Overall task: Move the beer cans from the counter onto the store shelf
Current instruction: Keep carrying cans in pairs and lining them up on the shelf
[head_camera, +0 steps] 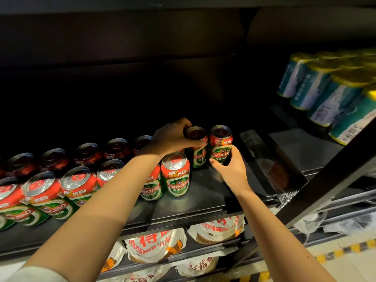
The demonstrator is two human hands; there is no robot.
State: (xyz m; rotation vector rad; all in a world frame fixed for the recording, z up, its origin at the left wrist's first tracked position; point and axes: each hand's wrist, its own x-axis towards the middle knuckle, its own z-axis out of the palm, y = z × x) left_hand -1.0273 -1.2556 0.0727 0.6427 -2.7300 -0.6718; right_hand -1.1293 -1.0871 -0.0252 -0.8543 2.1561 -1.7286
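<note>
Dark store shelf [203, 202]; hands [173, 137] round upright red-green "TSINGTAO" cans [220, 147]

Both arms extended forward, hands level.
Left hand [173, 137] curled, gripping from above; right hand [227, 165] cupped, thumb and fingers pinching.

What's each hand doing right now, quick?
Left hand: grips the left can near its top.
Right hand: grips the right can low on its side.
</note>
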